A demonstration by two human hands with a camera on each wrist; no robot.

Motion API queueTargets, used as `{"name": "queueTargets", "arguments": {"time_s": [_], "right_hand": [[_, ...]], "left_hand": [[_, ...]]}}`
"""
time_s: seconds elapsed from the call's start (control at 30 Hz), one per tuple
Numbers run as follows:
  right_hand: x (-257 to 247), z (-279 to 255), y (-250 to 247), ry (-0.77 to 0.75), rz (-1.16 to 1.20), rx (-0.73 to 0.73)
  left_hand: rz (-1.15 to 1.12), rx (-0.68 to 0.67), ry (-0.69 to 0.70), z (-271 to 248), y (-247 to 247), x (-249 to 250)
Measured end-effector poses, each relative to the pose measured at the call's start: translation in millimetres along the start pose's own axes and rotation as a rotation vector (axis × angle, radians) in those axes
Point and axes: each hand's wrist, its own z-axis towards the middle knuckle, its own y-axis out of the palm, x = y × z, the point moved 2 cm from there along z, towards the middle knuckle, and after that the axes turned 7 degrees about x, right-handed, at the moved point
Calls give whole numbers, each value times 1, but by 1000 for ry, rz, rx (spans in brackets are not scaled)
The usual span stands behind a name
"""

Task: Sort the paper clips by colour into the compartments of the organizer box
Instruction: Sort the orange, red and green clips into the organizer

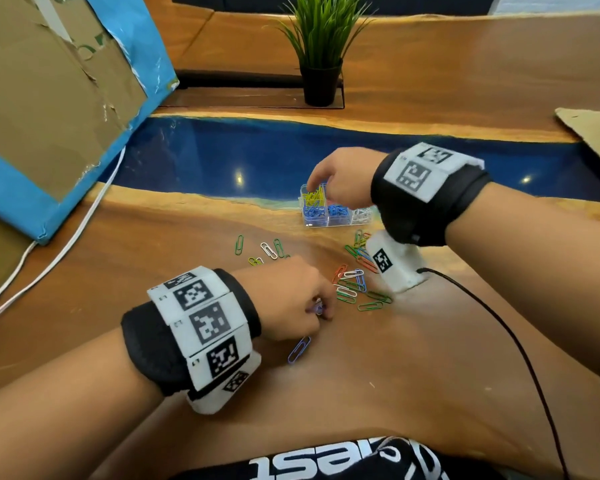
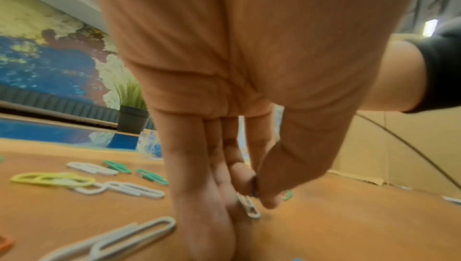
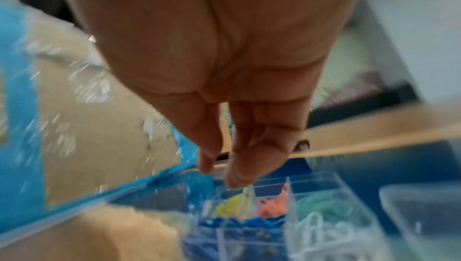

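The clear organizer box (image 1: pixel 336 226) stands at the edge of the table's blue strip. It holds yellow clips (image 1: pixel 313 197), blue clips (image 1: pixel 338 211) and white clips (image 1: pixel 361 214). My right hand (image 1: pixel 317 188) hovers over the yellow compartment (image 3: pixel 234 204) with fingers pointing down and slightly apart; the blurred right wrist view shows nothing pinched. Red clips (image 3: pixel 272 204) and green ones (image 3: pixel 321 204) fill the neighbouring cells. My left hand (image 1: pixel 321 311) is down on the wood, thumb and forefinger pinching a pale paper clip (image 2: pixel 249 206) beside the loose pile (image 1: pixel 352 289).
Single clips lie apart: a green one (image 1: pixel 239 244), a white one (image 1: pixel 268 250) and a blue-purple one (image 1: pixel 299 349). A potted plant (image 1: pixel 321 81) stands behind. A blue-wrapped cardboard box (image 1: pixel 49 116) and a white cable (image 1: pixel 66 244) sit left; a black cable (image 1: pixel 499 323) runs right.
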Motion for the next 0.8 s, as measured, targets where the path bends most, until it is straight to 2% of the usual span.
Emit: {"name": "queueTargets", "arguments": {"time_s": [0.07,0.13,0.33,0.47,0.67,0.8], "right_hand": [[-5,-1,6,-107,-201,-4],[-5,2,10,-134,-293,-33],[-1,1,11,-133,-377,21],[3,-2,14,-177,-441,-38],[13,-10,1,-162,-321,29],[22,-24,-2,-111,-288,28]], "left_hand": [[0,11,-18,-5,0,-1],[8,19,-38,-9,2,-3],[-41,-7,-30,-14,4,-9],[-72,-2,-17,-17,7,-10],[11,-175,97,-19,7,-11],[67,-200,127,-14,9,-16]]}}
